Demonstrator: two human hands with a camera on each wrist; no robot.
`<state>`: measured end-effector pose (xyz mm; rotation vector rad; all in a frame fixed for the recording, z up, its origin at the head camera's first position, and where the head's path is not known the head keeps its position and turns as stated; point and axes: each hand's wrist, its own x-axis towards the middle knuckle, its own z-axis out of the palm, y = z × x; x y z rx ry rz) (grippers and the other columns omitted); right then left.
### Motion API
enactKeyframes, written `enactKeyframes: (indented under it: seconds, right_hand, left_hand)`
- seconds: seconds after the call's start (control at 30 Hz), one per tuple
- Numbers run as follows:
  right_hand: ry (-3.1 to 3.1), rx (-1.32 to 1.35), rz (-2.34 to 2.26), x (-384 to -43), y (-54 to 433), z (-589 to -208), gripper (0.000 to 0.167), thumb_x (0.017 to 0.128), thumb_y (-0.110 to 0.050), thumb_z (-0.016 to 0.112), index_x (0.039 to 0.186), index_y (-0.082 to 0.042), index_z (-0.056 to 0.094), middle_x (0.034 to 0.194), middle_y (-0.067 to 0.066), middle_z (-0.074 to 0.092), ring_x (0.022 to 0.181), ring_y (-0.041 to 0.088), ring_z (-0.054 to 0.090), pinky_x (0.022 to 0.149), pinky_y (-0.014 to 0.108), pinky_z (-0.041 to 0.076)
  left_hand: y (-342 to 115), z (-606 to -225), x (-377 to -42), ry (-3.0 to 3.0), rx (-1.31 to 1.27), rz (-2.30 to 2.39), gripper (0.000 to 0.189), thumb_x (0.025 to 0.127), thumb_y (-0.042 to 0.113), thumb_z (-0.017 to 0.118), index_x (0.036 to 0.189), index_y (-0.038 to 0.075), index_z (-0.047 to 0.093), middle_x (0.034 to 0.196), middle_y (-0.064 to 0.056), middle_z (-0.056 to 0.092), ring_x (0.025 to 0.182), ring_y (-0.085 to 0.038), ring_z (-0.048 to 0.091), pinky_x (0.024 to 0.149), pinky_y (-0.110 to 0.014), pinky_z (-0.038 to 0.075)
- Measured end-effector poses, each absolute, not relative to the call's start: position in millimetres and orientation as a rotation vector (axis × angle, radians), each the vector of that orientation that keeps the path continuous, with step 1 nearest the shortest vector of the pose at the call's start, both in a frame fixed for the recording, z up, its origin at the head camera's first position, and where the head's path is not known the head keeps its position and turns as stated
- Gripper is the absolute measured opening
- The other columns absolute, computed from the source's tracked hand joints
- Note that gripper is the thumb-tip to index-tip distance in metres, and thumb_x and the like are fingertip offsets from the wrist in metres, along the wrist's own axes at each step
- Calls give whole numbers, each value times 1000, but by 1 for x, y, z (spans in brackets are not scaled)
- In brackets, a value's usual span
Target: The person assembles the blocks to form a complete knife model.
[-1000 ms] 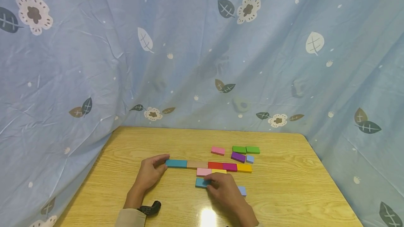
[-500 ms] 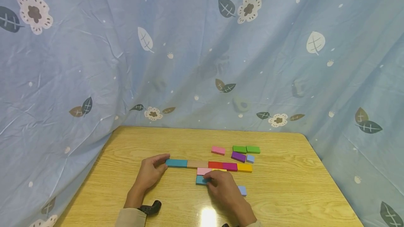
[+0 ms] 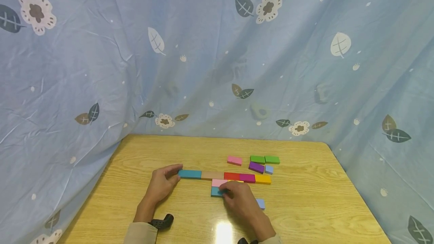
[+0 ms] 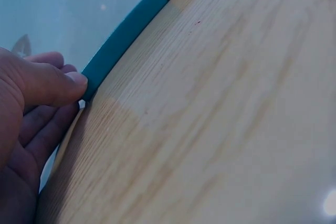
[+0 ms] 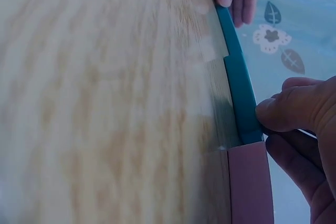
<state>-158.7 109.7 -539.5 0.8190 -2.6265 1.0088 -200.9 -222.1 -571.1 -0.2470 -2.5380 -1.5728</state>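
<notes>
1. Slid forward over the past second, the near blue block (image 3: 216,192) now sits against the pink block (image 3: 219,182); the right hand (image 3: 243,202) came with it.
2. Right thumb and fingertips pinch that block; the left hand (image 3: 161,184) pinches the left end of the far blue block (image 3: 190,174).
3. Best, I'd judge: press gently, align ends squarely, and let the left hand steady its side.

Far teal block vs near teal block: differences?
The far teal block forms the left end of the long row; the near teal block lies in front of the pale pink block. The left hand holds the far one, the right hand the near one. Both lie flat.
</notes>
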Motion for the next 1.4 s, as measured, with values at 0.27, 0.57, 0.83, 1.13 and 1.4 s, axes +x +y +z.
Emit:
enactKeyframes:
  seconds: [0.27,0.57,0.83,1.13,1.4]
  right_hand:
    - [-2507,701,1385,-158,124,-543,23,89,4,87,107,-9,84,104,1,85,97,17,82,90,27,68]
    - [-2468,463,1842,-148,148,-546,18,94,-7,86,111,-7,83,111,12,83,106,25,82,97,24,65]
    - [-2468,370,1961,-138,170,-548,23,95,-10,85,117,-3,81,116,18,82,108,23,80,98,21,63]
    - [-2558,353,1816,-134,194,-545,22,97,-12,85,117,-6,82,115,13,83,105,15,80,94,20,64]
    - [-2729,370,1607,-127,203,-543,24,92,-17,89,115,-12,84,112,2,84,103,10,80,91,21,65]
  left_hand:
    - [-222,-571,-201,-2546,-238,-1585,45,98,-3,78,141,9,74,140,-8,76,134,-32,72,114,-50,57]
    - [-223,-569,-200,-2551,-237,-1569,45,97,-4,78,141,10,75,140,-8,76,133,-31,72,115,-50,57]
    - [-222,-570,-200,-2550,-232,-1573,45,98,-4,77,140,9,75,140,-9,76,133,-31,72,114,-50,57]
    - [-221,-568,-199,-2561,-227,-1546,44,98,-3,77,141,7,74,139,-8,76,132,-31,72,114,-50,58]
    - [-220,-567,-198,-2559,-230,-1536,44,98,-3,77,141,8,74,139,-8,77,132,-31,72,114,-50,58]
